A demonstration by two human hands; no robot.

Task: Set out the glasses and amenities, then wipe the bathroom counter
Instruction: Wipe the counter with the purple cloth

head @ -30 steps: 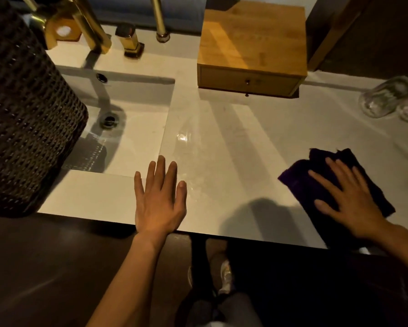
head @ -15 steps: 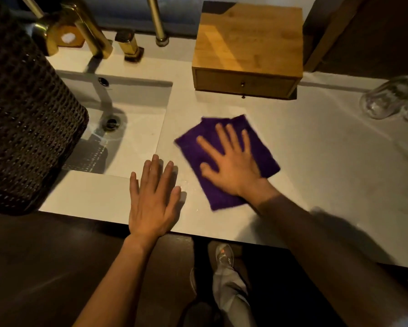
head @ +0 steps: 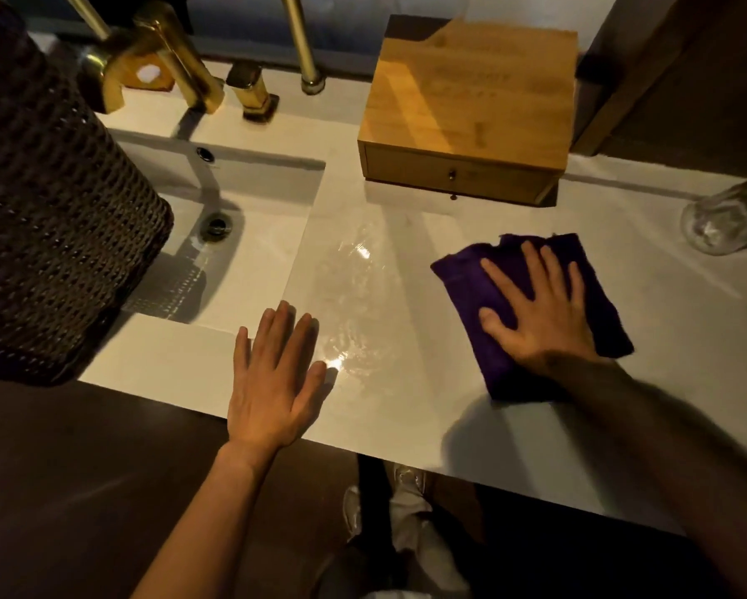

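Observation:
A purple cloth (head: 464, 272) lies flat on the white bathroom counter (head: 406, 408), right of centre. My right hand (head: 536, 309) presses on it with fingers spread, palm down. My left hand (head: 276, 382) rests flat on the counter's front edge beside the sink, holding nothing. A wet sheen shows on the counter between the two hands. Clear glasses (head: 730, 218) lie at the far right edge, partly cut off. A wooden amenity box (head: 471, 101) with a small drawer stands at the back.
A rectangular sink (head: 250, 252) with a drain sits left of centre, with a brass tap (head: 168, 67) and handle behind it. A dark woven basket (head: 47, 218) fills the left side. A brass pole (head: 300, 41) rises at the back. Shoes show below.
My right hand slid the purple cloth from the far right to the counter's middle by the sink, then back toward the right. My left hand stayed flat in place.

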